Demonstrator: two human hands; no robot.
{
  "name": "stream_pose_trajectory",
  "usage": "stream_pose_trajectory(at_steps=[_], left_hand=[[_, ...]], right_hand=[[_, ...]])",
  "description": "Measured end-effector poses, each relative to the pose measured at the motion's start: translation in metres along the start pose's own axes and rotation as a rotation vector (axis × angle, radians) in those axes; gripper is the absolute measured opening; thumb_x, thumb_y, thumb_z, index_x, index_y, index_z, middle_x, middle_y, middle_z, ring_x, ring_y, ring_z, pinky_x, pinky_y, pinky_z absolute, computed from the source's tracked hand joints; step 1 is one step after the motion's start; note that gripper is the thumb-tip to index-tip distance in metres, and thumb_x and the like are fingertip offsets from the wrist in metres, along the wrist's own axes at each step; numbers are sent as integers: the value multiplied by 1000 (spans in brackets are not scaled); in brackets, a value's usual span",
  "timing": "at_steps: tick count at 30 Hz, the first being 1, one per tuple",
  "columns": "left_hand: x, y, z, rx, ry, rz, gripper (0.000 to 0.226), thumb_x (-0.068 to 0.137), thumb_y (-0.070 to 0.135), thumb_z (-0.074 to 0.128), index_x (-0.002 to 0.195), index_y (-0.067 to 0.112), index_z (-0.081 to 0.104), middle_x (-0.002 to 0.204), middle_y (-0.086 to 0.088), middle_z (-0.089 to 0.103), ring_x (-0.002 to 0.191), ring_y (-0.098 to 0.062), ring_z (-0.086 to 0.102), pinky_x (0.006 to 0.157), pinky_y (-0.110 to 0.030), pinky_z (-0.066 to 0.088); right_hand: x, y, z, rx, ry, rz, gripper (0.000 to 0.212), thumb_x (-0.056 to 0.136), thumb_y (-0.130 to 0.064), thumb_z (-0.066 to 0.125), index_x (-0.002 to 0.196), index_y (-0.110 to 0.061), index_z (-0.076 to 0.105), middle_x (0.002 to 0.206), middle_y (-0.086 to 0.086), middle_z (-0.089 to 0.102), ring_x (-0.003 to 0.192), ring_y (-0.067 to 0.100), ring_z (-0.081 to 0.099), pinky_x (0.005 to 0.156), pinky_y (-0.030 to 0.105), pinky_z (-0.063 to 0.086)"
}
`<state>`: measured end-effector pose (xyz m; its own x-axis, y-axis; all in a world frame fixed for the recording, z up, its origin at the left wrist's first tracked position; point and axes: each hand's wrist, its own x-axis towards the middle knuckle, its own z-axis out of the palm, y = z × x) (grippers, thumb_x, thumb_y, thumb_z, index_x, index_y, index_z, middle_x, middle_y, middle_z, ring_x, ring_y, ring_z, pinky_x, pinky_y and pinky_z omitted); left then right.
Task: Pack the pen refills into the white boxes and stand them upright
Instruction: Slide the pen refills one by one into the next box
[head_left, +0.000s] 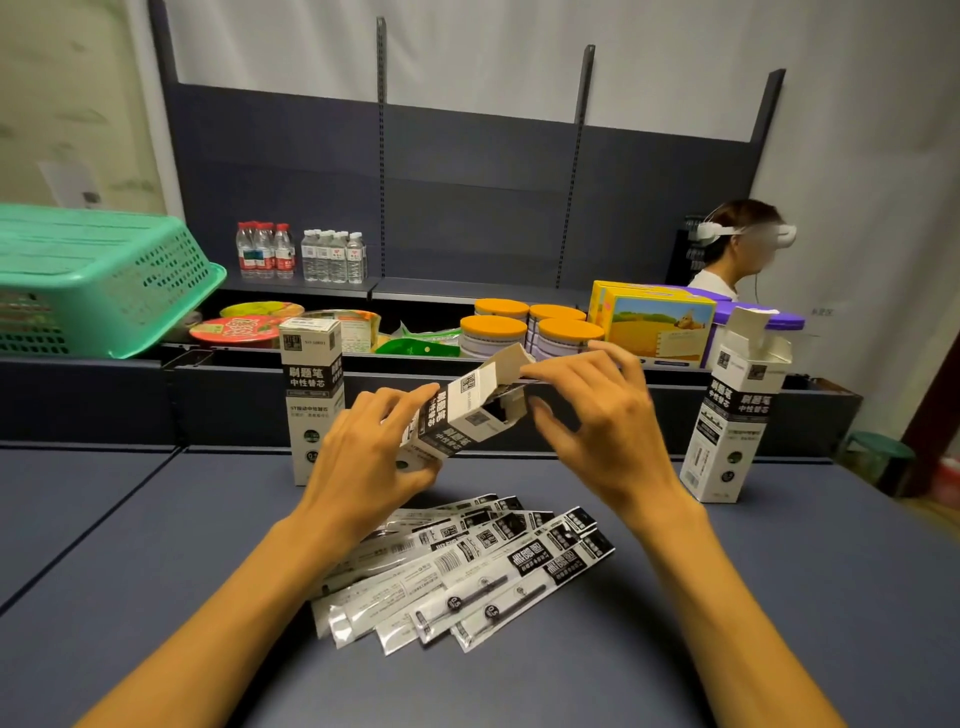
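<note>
1. The left hand (371, 457) grips the lower end of a tilted white refill box (462, 415), held above the middle of the surface (130, 545).
2. The right hand (605, 431) pinches the box's open top flap.
3. Packaged pen refills (467, 566) lie fanned out near the surface's front edge.
4. A closed box (311, 400) stands upright toward the far edge; an open-topped box (735, 410) stands at the far right.
</note>
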<state>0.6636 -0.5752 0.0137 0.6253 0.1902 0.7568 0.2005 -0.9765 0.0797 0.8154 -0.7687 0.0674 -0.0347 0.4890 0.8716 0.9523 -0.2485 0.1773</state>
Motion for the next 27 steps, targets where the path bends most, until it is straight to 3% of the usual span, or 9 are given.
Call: stream_pose_trajectory(at_steps=[5,9,12,19,24,27], left_hand=[[0,3,1,-7,-6,14,81,67,34,80,139,21,45,112,0,58,95,-19,52,72,-36,49],[-1,2,1,-12,-8,11,82,68,34,81,140,21,44,112,0,58,95,-18,51,73,-35,48],[0,2,1,-18,2,6,81,68,34,81,139,20,45,111,-1,58,94,-18,51,72,-35,49],[-1,3,3,-20,-11,17,83,66,33,82,139,20,44,112,-1,58,93,-18,52,71,-35,49],[-1,-1,0,-50,19,-23,82,68,31,82,140,19,44,111,-1,58,93,-19,52,71,-35,49],[0,-3,-3,-74,40,-45,82,69,30,82,141,20,42,112,-2,58,95,-19,51,71,-35,49]], right_hand=[[-3,-9,12,20,-53,-98,14,84,-13,67,97,-14,70,94,2,73,87,23,63,90,35,38],[-3,-8,11,85,-65,-49,22,90,-21,57,109,-14,67,105,0,71,94,19,61,90,35,42],[-4,-1,5,112,-13,30,28,91,-25,52,110,-13,68,101,1,71,93,19,60,85,35,45],[-8,-6,13,180,-138,-13,29,91,-23,49,112,-15,68,105,-1,71,98,17,58,86,33,44],[-8,-2,6,351,-48,202,24,91,-27,55,111,-20,68,102,-6,70,95,9,60,87,27,45],[-12,-1,6,543,-215,360,12,91,-23,63,102,-23,69,90,-11,70,84,5,63,78,25,52]])
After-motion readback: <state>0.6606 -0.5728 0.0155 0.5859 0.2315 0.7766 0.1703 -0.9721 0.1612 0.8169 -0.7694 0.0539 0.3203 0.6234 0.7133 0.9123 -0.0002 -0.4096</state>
